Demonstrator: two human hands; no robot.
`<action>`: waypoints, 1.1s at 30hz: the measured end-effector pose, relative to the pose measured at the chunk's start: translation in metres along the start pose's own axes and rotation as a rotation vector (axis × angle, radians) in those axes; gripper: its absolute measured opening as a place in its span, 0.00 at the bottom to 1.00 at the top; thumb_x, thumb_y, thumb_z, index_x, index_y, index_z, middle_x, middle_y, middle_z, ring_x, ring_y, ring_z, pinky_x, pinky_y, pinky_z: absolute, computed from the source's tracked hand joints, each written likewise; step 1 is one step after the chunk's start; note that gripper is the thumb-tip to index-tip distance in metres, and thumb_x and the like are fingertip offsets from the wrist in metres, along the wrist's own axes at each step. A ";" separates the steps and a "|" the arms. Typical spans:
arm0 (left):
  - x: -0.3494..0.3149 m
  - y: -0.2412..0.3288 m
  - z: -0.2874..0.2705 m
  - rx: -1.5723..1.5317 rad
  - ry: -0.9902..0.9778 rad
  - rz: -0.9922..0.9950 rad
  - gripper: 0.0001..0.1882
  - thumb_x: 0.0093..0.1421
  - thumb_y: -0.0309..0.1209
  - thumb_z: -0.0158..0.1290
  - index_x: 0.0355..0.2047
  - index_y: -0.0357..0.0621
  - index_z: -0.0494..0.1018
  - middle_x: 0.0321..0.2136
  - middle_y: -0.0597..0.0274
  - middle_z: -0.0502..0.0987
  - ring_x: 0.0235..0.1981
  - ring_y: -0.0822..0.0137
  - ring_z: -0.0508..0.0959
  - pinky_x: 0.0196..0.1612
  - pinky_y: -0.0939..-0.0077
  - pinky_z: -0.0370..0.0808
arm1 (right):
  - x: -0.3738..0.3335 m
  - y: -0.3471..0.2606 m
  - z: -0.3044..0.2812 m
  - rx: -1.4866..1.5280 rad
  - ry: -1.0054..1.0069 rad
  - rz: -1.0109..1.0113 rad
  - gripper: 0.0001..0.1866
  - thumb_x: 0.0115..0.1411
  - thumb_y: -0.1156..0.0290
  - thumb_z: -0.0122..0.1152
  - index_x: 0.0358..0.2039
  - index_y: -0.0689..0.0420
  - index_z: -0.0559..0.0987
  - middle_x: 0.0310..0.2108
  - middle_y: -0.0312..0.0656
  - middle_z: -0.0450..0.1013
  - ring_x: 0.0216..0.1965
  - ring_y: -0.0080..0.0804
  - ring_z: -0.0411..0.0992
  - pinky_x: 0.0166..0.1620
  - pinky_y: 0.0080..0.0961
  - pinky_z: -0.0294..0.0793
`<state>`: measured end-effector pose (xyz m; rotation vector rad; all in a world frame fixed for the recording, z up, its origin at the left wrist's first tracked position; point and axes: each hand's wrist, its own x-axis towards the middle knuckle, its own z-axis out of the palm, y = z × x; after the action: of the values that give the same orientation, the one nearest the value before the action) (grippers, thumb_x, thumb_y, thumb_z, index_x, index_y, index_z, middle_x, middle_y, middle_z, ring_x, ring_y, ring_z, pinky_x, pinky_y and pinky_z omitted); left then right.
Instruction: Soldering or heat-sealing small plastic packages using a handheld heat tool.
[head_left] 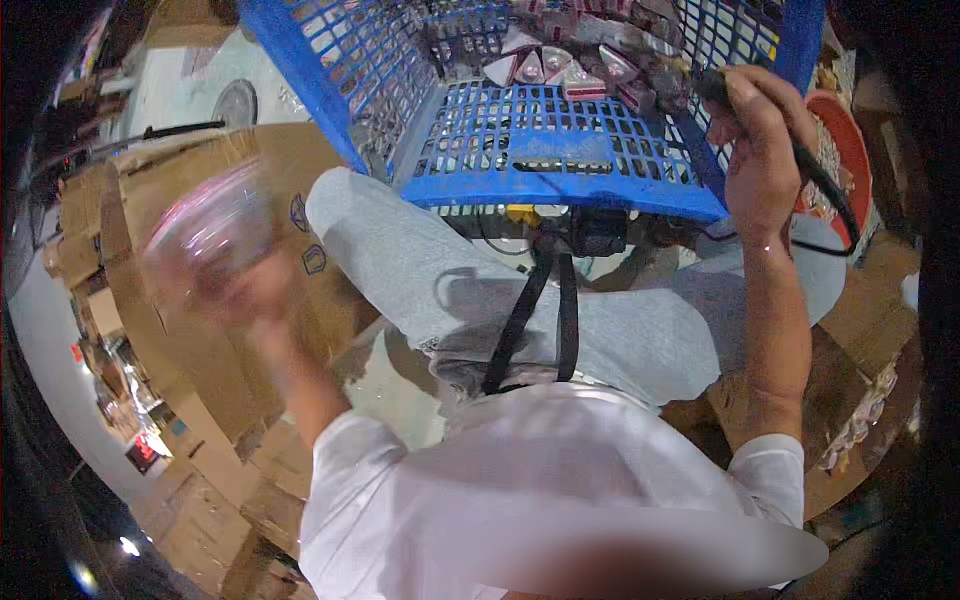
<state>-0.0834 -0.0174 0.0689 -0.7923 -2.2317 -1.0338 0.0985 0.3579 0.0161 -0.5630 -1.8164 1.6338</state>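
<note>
My left hand [245, 290], smeared by motion, is out over the cardboard on the left. In it is a shiny clear plastic package [215, 225] with a pink edge; its contents are too blurred to tell. At the right side of the blue plastic basket [560, 190], my right hand [765, 150] grips a black pen-like corded tool [712, 88], whose tip points into the basket. The tool's black cable [835, 190] loops down past my wrist. Inside the basket, toward its far end, lie several small triangular packages [585, 75] in white and dark pink.
Flattened cardboard [200, 350] covers the floor at the left. An orange-red basin [850, 150] with pale small pieces stands to the right of the basket. A black device [598, 232] sits under the basket's near edge, between my legs. Black straps [567, 315] hang in front of me.
</note>
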 end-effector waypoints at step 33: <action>-0.077 -0.122 0.338 -1.224 -0.810 -1.363 0.17 0.63 0.36 0.43 0.49 0.42 0.70 0.43 0.55 0.79 0.42 0.59 0.80 0.37 0.58 0.81 | 0.004 0.012 0.017 0.127 0.025 0.319 0.12 0.57 0.65 0.61 0.35 0.62 0.79 0.24 0.38 0.72 0.24 0.23 0.70 0.29 0.23 0.68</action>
<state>-0.1947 0.1676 -0.2286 0.2172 -2.4981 -3.3741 0.0829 0.3501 0.0043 -0.8456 -1.6536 1.9250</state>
